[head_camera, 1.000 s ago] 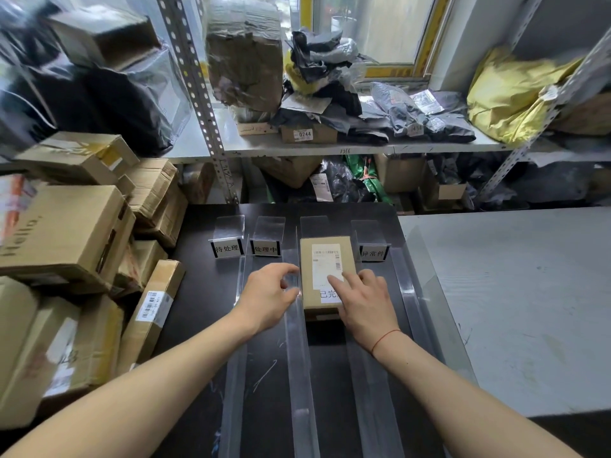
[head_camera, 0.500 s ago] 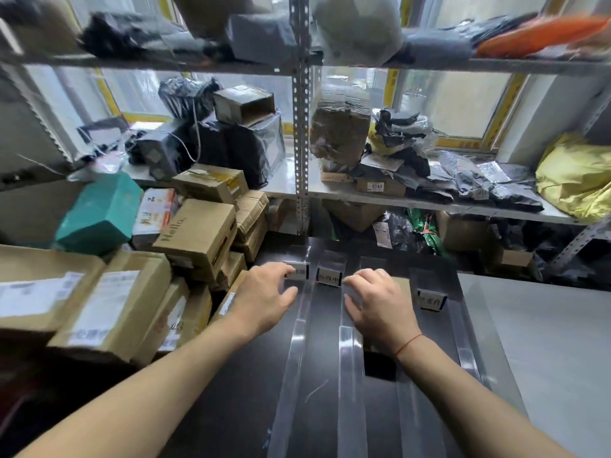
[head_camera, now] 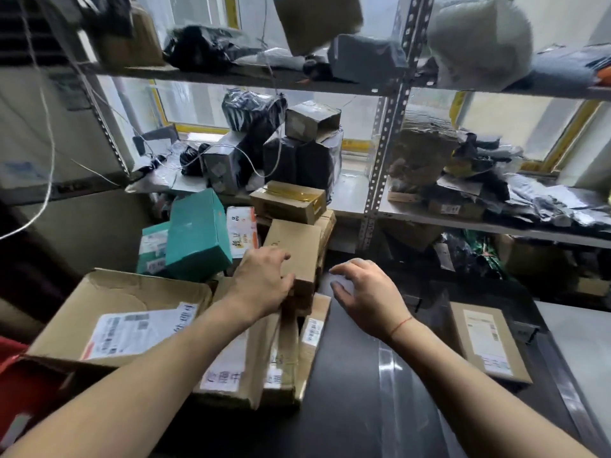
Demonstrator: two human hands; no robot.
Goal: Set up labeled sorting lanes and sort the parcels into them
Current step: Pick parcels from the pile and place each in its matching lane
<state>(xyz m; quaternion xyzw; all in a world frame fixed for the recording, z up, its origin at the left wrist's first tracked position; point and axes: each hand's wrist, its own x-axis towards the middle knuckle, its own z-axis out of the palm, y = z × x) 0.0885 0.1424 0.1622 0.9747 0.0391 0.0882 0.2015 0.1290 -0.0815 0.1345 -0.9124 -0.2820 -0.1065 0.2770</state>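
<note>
Nearest, two bare forearms reach forward over the dark tabletop [head_camera: 347, 408]. Under the left forearm lie a large flat carton [head_camera: 109, 319] with a white shipping label and a stack of taped cartons [head_camera: 264, 358] with printed labels. The left hand [head_camera: 261, 282] has its grip on a plain brown box [head_camera: 294, 256], fingers curled over the box's top and near edge, the thumb at its near face. That box sits on the parcel pile at the tabletop's left edge. Just right of this grip, the right hand [head_camera: 367, 292] hovers above the tabletop with fingers loosely spread and bent, holding nothing; a thin red string circles its wrist. Below the right forearm a clear plastic lane strip [head_camera: 393, 375] runs along the tabletop. Well right of the grip, a flat labelled parcel [head_camera: 489, 338] lies between lane strips. Beyond the grip and to its left stand a teal box [head_camera: 198, 233] and a white-and-orange carton [head_camera: 243, 233]; directly beyond it sits a carton with yellow tape [head_camera: 291, 200]. Farthest, metal shelving [head_camera: 383, 153] holds black-wrapped and grey parcels before a window.
</note>
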